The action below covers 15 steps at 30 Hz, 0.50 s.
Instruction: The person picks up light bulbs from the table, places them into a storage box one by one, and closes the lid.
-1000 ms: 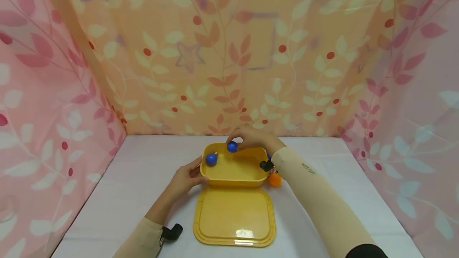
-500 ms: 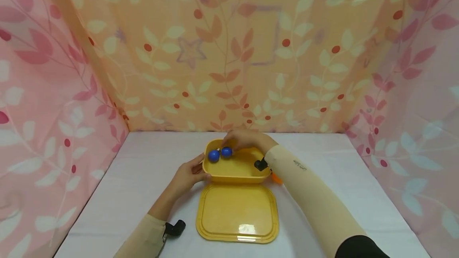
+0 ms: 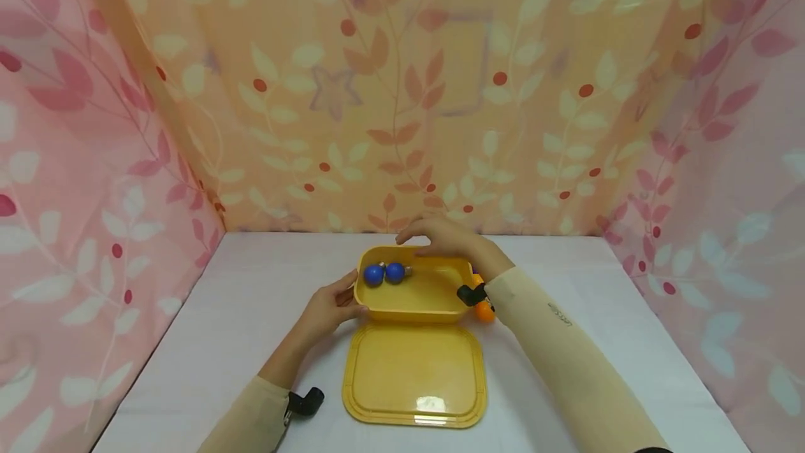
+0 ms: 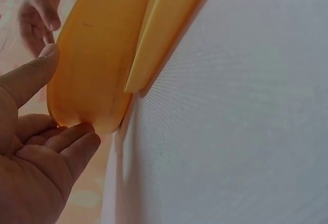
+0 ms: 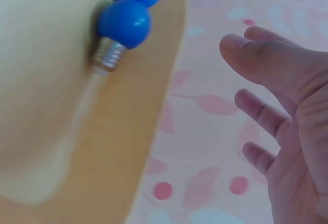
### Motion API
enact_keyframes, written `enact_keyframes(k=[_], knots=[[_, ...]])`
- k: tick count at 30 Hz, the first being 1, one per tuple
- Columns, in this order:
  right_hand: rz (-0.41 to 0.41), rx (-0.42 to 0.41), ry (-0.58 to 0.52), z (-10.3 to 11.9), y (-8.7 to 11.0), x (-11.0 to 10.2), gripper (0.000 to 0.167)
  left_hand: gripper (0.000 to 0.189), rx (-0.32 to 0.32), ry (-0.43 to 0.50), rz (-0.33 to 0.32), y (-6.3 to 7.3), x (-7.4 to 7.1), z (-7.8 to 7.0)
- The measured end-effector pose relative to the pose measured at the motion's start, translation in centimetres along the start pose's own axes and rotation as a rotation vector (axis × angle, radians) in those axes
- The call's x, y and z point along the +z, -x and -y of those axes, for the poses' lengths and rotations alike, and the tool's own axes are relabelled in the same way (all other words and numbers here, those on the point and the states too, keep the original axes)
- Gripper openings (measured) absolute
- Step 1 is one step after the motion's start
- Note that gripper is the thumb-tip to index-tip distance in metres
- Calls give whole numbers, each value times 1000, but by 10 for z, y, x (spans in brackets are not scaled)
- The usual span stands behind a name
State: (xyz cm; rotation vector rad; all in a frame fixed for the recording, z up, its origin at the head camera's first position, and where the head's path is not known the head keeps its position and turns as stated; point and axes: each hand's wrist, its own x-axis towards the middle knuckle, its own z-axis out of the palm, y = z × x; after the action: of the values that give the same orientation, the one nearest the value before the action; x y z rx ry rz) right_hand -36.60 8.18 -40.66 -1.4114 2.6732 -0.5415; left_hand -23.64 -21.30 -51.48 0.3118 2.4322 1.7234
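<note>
Two blue light bulbs (image 3: 395,272) with metal screw bases lie side by side at the left end of the yellow box (image 3: 415,316). The right wrist view shows the nearer bulb (image 5: 124,24) with its ridged base. My left hand (image 3: 325,310) holds the box by its left end; in the left wrist view the thumb and fingers (image 4: 77,144) lie against its edges. Over the back rim, my right hand (image 3: 449,238) is empty, its thumb and fingers spread apart. The yellow lid (image 3: 415,376) lies flat in front of the box.
Orange bulbs (image 3: 484,311) lie beside the box on the right, partly hidden by my right wrist. White cloth (image 3: 251,278) covers the table. A patterned orange curtain (image 3: 283,124) hangs behind, with pink ones on both sides.
My right hand has put the second blue bulb down next to the first, let it go and lifted back toward the rear rim. My left hand has stayed on the box.
</note>
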Motion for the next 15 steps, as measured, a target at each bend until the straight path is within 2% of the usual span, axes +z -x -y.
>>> enact_keyframes(k=[4,7,11,15], knots=[[-117,27,7,5,25,-5,36,89,-10,-5,-5,1,1,2],[-208,99,6,7,46,-6,36,88,-4,0,-12,1,1,2],[-280,174,-53,9,77,-6,40,90,-19,8,2,2,2,2],[-346,213,-112,9,102,-2,43,90,-25,25,-8,2,4,3]])
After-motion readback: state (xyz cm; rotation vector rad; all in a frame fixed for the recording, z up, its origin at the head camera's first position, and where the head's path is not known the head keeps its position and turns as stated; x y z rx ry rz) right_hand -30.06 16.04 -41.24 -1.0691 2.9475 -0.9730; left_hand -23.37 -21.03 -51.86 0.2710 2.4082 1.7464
